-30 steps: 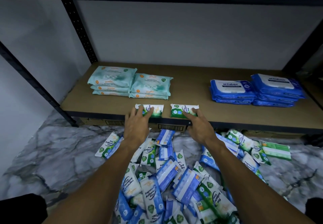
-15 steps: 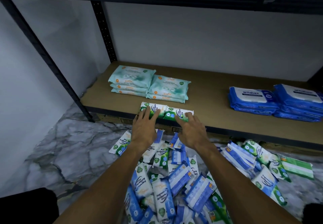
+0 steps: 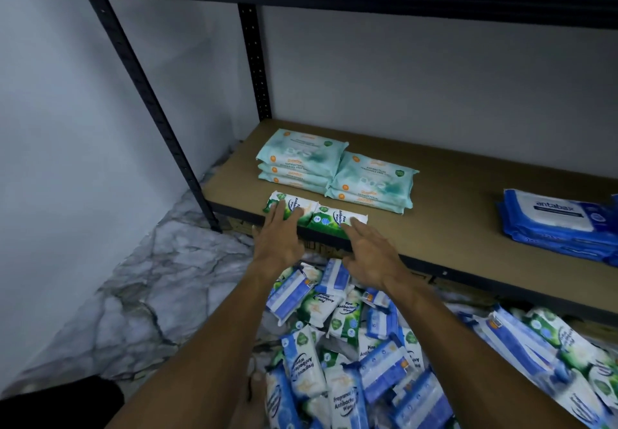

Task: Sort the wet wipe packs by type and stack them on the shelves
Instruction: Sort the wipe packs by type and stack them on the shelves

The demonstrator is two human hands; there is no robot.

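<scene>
Ops: Hands, where?
Floor: left hand (image 3: 279, 241) and right hand (image 3: 371, 254) side by side at the front lip of the shelf (image 3: 451, 214), palms down.
Ops: Fingers?
Floor: Left: straight, slightly apart, tips resting on the left green pack (image 3: 291, 204). Right: straight, loosely apart, tips over the near edge of the right green pack (image 3: 334, 219). Can't tell if they actually touch it. Neither hand grips anything.
Ops: Green packs, layout?
Floor: Both flat, end to end, touching, along the shelf's front edge. Labels read "Pine Antibacterial Wipes".
Ops: Rest of the shelf?
Floor: mint stacks (image 3: 371, 181) at 12 o'clock from the green pair, just behind it. Two stacks, touching, several packs each. blue stack (image 3: 555, 221) at 3 o'clock, well apart, "antabax" on the top label, cut off by the frame edge.
Ops: Unsorted stock?
Floor: pile (image 3: 351, 345) at 6 o'clock from the hands, on the marbled floor (image 3: 150, 278), partly under the forearms. Small blue-white and green-white packs, mixed. It spreads toward 4 o'clock, below the shelf edge.
Ops: Rack?
Floor: Dark metal post (image 3: 147, 94) at 10 o'clock, a second one at the back left corner. Upper shelf runs across the top at 12 o'clock.
</scene>
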